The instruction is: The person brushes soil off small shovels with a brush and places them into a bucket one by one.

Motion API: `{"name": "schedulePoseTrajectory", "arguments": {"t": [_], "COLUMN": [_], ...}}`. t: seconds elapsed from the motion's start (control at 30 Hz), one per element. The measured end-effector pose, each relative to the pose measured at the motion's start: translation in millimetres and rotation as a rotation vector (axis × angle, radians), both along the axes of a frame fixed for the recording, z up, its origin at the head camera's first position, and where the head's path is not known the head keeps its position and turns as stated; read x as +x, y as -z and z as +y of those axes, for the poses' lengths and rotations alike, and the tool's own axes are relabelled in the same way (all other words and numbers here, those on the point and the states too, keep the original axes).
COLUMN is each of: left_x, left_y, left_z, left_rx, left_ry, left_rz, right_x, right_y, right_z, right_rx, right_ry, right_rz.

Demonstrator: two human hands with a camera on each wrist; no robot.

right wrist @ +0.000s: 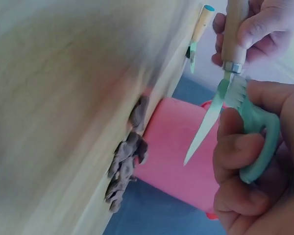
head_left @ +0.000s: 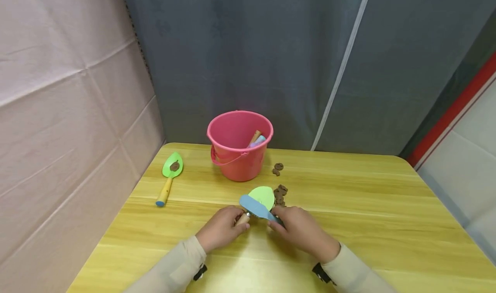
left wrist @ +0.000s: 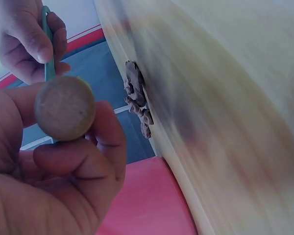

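My left hand [head_left: 221, 227] grips the wooden handle [right wrist: 235, 34] of a small toy trowel, whose light green, pointed blade [head_left: 263, 195] is raised above the table. Between its fingers and thumb, my right hand [head_left: 304, 230] holds a blue-green plastic scraper [head_left: 253, 206] with a looped handle [right wrist: 267, 147] and a toothed edge. The scraper crosses over the trowel near its neck; whether they touch I cannot tell. Brown clay lumps [head_left: 280, 194] lie on the table just right of the trowel blade.
Behind the hands stands a pink bucket [head_left: 242, 166], with several tool handles [head_left: 256, 141] inside. A second green trowel [head_left: 165, 189] lies at the left, a brown lump on its blade. Smaller clay bits [head_left: 278, 168] sit right of the bucket. A dark curtain [head_left: 232, 47] hangs behind the table.
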State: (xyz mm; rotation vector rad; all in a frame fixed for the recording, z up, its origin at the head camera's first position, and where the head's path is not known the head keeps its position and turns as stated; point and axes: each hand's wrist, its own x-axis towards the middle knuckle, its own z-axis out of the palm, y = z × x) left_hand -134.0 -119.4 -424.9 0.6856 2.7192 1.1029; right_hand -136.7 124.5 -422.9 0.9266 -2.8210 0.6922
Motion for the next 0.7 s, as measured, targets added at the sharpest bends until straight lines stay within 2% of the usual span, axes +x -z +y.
{"name": "schedulePoseTrajectory", "arguments": {"t": [0.2,0.37,0.53,0.63,0.7], "left_x": [1.1,0.0,-0.6,-0.5,-0.4], "left_y": [2.7,3.7,4.7,4.2,3.3], "left_z": [-2.7,-4.3,-4.9,-4.7,-4.1], "left_rx": [-0.002,-0.008,0.005,0.007,0.006], "left_ry": [-0.004,0.003,0.003,0.004,0.005], "left_rz": [0.004,0.035,0.027,0.018,0.019], "right_x": [-12.6,-26.1,-36.0,-34.3,-29.0], "right_y": [11.3,16.9,19.1,15.4,11.0], "right_z": [11,25,36,34,28], "right_rx": [0.0,-0.004,-0.032,-0.077,-0.098], "right_ry": [0.079,0.167,0.232,0.227,0.187], "right_rz": [0.052,0.03,0.008,0.018,0.03]}}
